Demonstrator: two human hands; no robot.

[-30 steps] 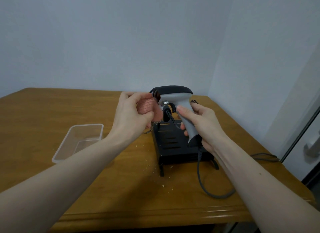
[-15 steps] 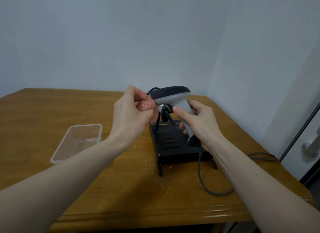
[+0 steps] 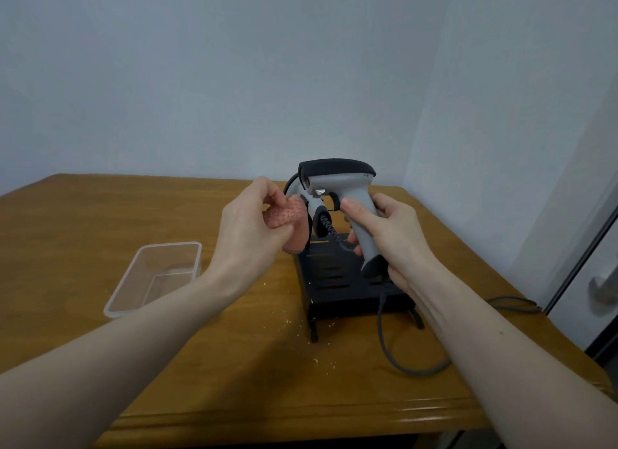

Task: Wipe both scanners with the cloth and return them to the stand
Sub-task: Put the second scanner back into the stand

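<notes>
Gripping one grey-and-black plastic scanner (image 3: 337,184) by its handle – right hand (image 3: 391,238), above slotted black stand (image 3: 337,281), left hand (image 3: 249,229) pinching nubbly pink cloth (image 3: 287,218) beside its nose – second scanner partly hidden behind, one clear tub (image 3: 157,274) on wooden table (image 3: 83,221).

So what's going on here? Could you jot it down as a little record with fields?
Activity: a person wiping a barcode scanner
Right hand: grips the grey scanner by its handle, held above the stand
Left hand: pinches a pink cloth beside the scanner's front
Stand: black, slotted, on the wooden table
Second scanner: partly hidden behind the cloth
Cable: grey, trailing from the held scanner's handle
Also there: clear plastic tub, crumbs
</notes>
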